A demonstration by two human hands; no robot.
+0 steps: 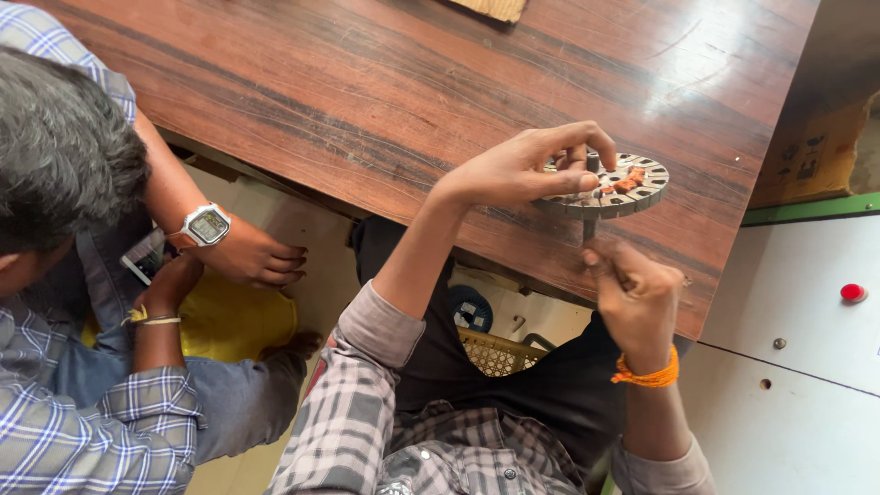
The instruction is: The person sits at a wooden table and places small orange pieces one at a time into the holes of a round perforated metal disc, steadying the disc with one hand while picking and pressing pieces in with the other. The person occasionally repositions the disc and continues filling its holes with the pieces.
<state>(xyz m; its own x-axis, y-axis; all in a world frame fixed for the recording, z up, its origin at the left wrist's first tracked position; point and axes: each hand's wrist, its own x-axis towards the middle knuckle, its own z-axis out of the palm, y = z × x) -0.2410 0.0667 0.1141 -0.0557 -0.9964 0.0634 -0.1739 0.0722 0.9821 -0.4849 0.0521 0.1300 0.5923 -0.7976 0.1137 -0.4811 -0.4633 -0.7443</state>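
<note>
I see the brown wooden table (385, 82) filling most of my view, and a co-worker in a blue checked shirt (82, 412) seated at the left, hands apart from mine. My left hand (522, 170) clamps the round slotted metal stator disc (610, 186) at the table's near edge, fingers curled over its rim. My right hand (637, 293) is closed around something thin under the disc; what it is, I cannot tell. The disc overhangs the edge, so a loosened pinch could drop it.
</note>
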